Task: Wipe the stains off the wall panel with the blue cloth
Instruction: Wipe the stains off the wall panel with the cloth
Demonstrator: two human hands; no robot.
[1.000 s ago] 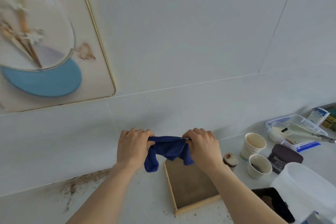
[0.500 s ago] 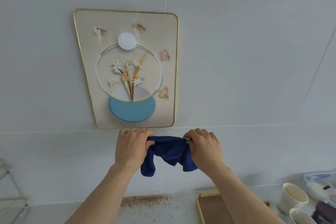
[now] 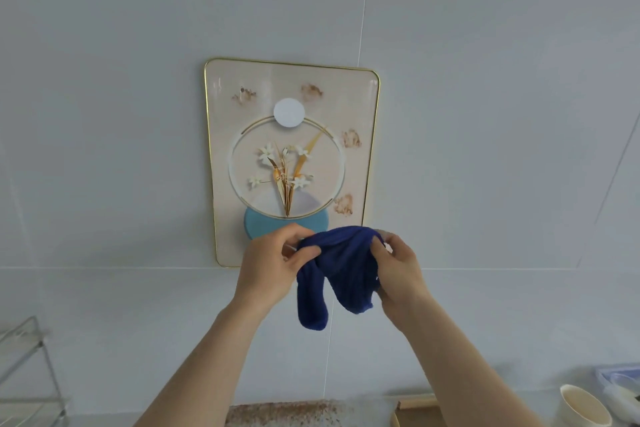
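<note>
A gold-edged decorative wall panel (image 3: 221,156) with a flower picture hangs on the pale wall straight ahead. Brown stains mark it: two near the top, at the upper left stain (image 3: 244,95) and the upper right stain (image 3: 311,92), and two down its right side (image 3: 351,139) (image 3: 343,204). The dark blue cloth (image 3: 341,263) hangs bunched in front of the panel's lower edge. My left hand (image 3: 270,265) grips its left end and my right hand (image 3: 398,265) grips its right end. The panel's bottom right corner is hidden behind cloth and hands.
A brown smear (image 3: 284,412) runs along the counter at the wall's foot. At the lower right stand a wooden tray (image 3: 414,414), a paper cup (image 3: 583,407) and a plastic box (image 3: 620,378). A clear rack (image 3: 27,367) stands at the lower left.
The view has swung up and left, bringing the panel to the middle. Both hands have risen with the cloth to the panel's bottom edge and turned inward on it.
</note>
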